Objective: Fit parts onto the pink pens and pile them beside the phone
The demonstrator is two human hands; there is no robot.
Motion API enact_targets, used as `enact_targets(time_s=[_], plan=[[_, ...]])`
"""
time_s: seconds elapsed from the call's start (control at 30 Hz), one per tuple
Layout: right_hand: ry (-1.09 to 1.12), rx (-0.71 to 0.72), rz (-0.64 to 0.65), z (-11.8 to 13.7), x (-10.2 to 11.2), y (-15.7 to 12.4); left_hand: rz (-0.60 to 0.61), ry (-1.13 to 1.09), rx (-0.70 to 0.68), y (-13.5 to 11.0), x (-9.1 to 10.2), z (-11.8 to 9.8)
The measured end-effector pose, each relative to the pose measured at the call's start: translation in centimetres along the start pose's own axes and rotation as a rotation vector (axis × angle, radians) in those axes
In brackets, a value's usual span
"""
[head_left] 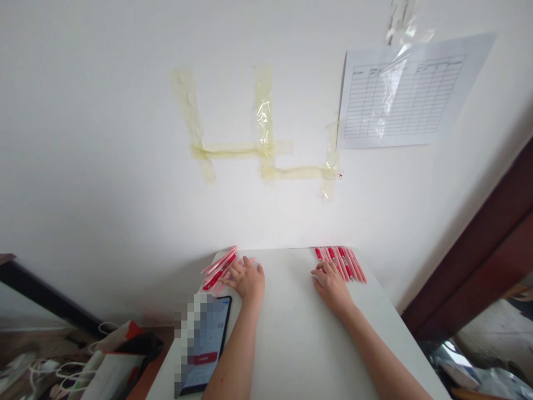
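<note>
My left hand (247,280) rests at the table's far left, its thumb apart and its fingers spread over a loose pile of pink and red pens (219,272). The pens there lie at slightly differing slants, some partly under the fingers. On the far right, a row of similar pink and red pens (345,262) lies side by side near the wall. My right hand (331,286) touches the left side of that row, with slightly bent fingers and the thumb apart. Its fingers cover part of the nearest pens; I see nothing gripped in either hand.
A phone (208,344) with a lit screen lies on the white table (291,344), left of my left forearm. Behind is a white wall with yellowed tape (264,111) and a taped printed sheet (403,94). Bags (120,361) stand on the floor at left.
</note>
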State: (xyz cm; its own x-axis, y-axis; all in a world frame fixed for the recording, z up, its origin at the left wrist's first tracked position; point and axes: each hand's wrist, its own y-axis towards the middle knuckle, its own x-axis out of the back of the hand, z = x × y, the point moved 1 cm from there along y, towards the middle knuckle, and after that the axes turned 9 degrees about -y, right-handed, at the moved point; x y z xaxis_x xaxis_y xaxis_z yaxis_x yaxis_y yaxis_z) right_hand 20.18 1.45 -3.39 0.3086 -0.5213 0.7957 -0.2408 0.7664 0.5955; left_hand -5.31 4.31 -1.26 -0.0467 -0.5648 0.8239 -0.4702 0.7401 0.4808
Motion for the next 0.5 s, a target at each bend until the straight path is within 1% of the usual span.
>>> enact_targets(time_s=[0.13, 0.27, 0.4, 0.5], plan=[[0.003, -0.001, 0.004, 0.0, 0.1, 0.0, 0.019, 0.030, -0.023, 0.0, 0.4, -0.3], [0.008, 0.006, -0.007, 0.0, 0.1, 0.1, 0.077, 0.058, -0.025, 0.1, 0.9, -0.5], [0.014, 0.001, 0.001, 0.1, 0.3, 0.2, 0.119, 0.034, -0.007, 0.2, 1.3, -0.7], [0.019, 0.001, 0.007, 0.1, 0.3, 0.2, 0.126, -0.004, -0.015, 0.3, 1.6, -0.8]])
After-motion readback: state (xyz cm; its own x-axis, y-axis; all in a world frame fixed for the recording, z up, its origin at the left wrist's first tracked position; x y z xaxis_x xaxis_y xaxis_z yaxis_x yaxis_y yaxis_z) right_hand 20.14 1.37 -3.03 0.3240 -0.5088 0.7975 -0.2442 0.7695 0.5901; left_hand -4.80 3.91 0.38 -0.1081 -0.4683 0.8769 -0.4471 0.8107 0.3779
